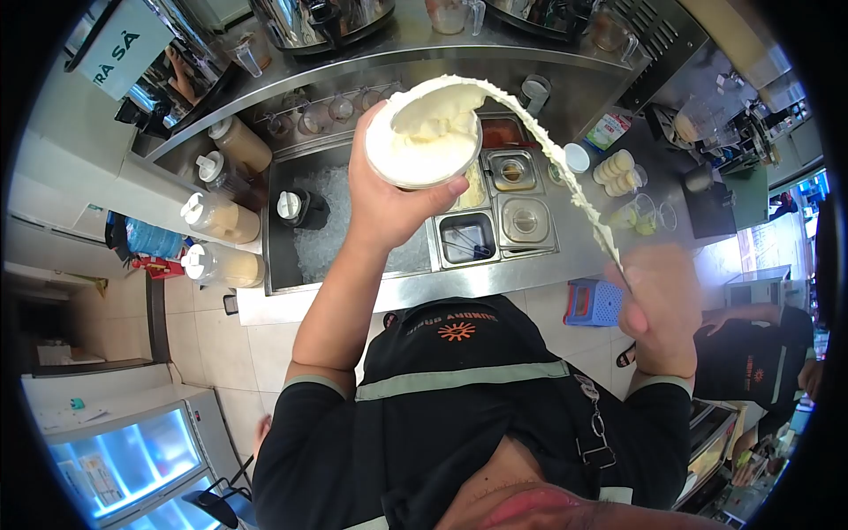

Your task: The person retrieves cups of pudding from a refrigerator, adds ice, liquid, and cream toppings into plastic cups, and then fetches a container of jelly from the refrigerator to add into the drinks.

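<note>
Raised over the counter, my left hand [397, 208] is wrapped round a round white tub [415, 184] of thick pale cream [433, 146]. The tub tilts so that its mouth faces me. My right hand [658, 300], blurred by motion, is closed on the thin end of a long cream-coated utensil [570, 177]. Cream covers nearly all of the utensil and hides its exact kind. Its curved far end reaches the tub's upper rim, where more cream clings.
An ice bin [331, 256] holds a dark bottle with a white cap [296, 208]. Lidded steel pans [523, 219] sit beside it. Several dispenser bottles [221, 219] line the left. Stacked cups [616, 172] stand right. A co-worker [742, 353] is at far right.
</note>
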A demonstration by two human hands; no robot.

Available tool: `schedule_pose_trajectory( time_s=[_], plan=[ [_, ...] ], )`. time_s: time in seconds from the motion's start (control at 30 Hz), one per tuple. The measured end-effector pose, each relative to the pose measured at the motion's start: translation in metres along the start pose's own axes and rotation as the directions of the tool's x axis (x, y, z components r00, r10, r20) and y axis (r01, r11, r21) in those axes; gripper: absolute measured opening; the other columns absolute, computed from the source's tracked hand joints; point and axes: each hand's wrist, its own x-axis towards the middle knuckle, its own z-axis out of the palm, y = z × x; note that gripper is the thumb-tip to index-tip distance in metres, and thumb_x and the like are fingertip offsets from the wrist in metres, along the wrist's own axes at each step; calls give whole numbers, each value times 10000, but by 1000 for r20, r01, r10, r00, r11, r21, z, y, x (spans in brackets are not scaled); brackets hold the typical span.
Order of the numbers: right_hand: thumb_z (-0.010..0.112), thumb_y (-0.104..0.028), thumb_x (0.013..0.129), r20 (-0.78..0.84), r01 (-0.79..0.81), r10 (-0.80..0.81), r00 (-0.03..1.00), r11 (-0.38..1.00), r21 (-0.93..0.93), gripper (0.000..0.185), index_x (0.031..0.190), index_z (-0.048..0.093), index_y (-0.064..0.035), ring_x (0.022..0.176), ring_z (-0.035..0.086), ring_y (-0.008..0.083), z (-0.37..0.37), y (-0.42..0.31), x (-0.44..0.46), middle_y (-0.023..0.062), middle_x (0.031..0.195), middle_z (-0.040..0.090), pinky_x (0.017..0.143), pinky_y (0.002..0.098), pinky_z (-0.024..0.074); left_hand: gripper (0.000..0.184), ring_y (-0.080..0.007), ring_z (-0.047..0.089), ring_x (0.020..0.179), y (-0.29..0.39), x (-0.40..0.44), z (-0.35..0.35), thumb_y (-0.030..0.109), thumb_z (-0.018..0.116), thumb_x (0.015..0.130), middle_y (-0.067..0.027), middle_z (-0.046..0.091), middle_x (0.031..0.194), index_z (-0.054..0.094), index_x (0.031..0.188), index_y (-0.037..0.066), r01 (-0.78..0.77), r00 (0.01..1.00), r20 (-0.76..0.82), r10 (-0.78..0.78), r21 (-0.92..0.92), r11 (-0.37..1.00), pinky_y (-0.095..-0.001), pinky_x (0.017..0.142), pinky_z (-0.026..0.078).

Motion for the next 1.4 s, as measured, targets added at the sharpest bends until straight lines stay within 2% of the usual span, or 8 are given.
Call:
schedule_pose_trajectory(
  time_s=[0.8,0.9,1.0,1.1,1.17,1.2,1.27,1.4],
  plan=[
    [559,-296,983,19,49,-49,999,999,-2,321,1144,540,-18,678,667,283,-10,48,-24,103,823,681,592,380,505,850,-193,600,1104,-21,2,45,146,909,627,-129,609,1183,417,1299,-26,-3,999,-52,4,26,1000,-342,954,489],
    [565,-293,982,-17,24,-24,1000,999,34,318,1124,554,-9,681,673,279,-19,63,-41,103,826,686,588,375,510,827,-202,600,1115,-29,-1,62,84,891,638,-138,601,1202,411,1303,-21,12,991,-136,-2,74,997,-348,962,492],
    [433,-402,1040,-200,43,-11,980,987,155,432,956,635,-30,578,646,264,-4,69,-51,69,650,665,535,366,501,799,-212,603,1116,-49,-5,73,52,873,652,-145,592,1212,411,1300,-19,68,989,-142,-46,154,986,-355,967,494],
    [443,-342,1048,-223,51,-21,975,990,128,407,913,643,-14,589,655,259,10,90,-53,83,641,661,546,366,513,838,-214,595,1118,-68,-17,81,99,890,633,-145,583,1217,407,1309,-10,71,977,-214,-25,214,974,-354,973,487],
    [546,-129,993,-300,-100,188,935,953,287,175,997,629,25,622,670,216,23,110,-68,98,730,679,575,326,535,855,-215,585,1127,-79,-30,81,115,895,629,-145,574,1225,401,1316,-10,86,960,-280,-8,268,960,-357,980,481],
    [546,-129,993,-293,-115,205,934,948,296,175,997,629,25,622,670,216,37,116,-74,98,730,679,575,326,535,872,-216,576,1135,-86,-37,81,130,901,625,-145,565,1233,395,1322,-11,90,940,-341,24,313,945,-360,987,475],
    [533,-118,996,-262,-375,709,655,605,702,205,926,656,30,598,654,159,82,126,-80,89,729,679,543,282,526,892,-224,561,1149,-101,-61,69,145,905,628,-143,551,1244,381,1334,-9,104,933,-359,19,318,942,-378,999,465],
    [561,-229,1001,169,-616,890,423,146,775,282,880,660,6,575,652,138,210,168,-74,96,703,681,541,277,525,986,-238,557,1150,-102,-130,52,185,923,613,-139,544,1238,333,1378,-9,212,879,-476,-22,350,912,-396,997,465]
  ],
)
